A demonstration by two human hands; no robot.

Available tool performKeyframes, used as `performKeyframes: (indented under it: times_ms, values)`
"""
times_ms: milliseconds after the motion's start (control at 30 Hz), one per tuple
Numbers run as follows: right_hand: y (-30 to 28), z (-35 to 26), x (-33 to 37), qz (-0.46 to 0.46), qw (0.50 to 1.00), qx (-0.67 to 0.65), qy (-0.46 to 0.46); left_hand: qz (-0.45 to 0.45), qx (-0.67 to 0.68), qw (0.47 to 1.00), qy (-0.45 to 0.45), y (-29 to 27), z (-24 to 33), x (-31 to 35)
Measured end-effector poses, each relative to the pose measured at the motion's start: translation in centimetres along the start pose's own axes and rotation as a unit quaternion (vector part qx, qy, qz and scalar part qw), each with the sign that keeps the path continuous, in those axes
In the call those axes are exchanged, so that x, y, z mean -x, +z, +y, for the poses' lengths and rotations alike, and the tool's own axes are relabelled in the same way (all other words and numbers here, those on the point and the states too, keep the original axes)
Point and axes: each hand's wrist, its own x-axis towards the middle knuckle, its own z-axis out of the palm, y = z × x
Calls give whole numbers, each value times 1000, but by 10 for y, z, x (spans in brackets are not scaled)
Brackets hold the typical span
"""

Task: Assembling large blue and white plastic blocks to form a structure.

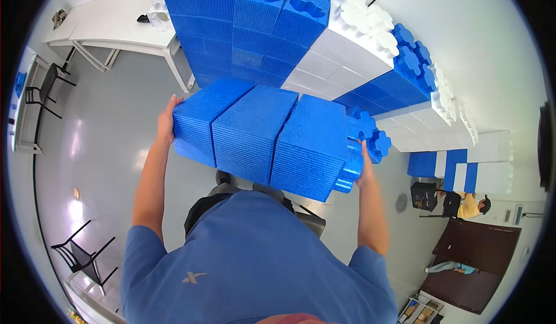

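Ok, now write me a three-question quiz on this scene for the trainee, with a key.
1. True or false: the left hand is at the studded end of the held blue blocks.
2. Multiple choice: which colours show in the block wall beyond them?
A) blue only
B) red and white
C) blue and white
3. Fill in: the long table at the picture's upper left is ____.

Key:
1. False; the right hand is at that end, the left hand at the opposite one.
2. C
3. white
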Motion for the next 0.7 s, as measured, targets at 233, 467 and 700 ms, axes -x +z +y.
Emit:
performKeyframes:
  times_ms: [233, 467, 700]
  values:
    - [18, 27, 44, -81, 968, 83, -224, 47, 15, 998, -32, -16, 5, -16]
    - [42, 9, 74, -142, 948, 163, -234, -9, -80, 996, -33, -13, 42, -22]
    - [61, 4, 81, -150, 949, 126, -247, 28, -153, 983, 103, -19, 64, -21]
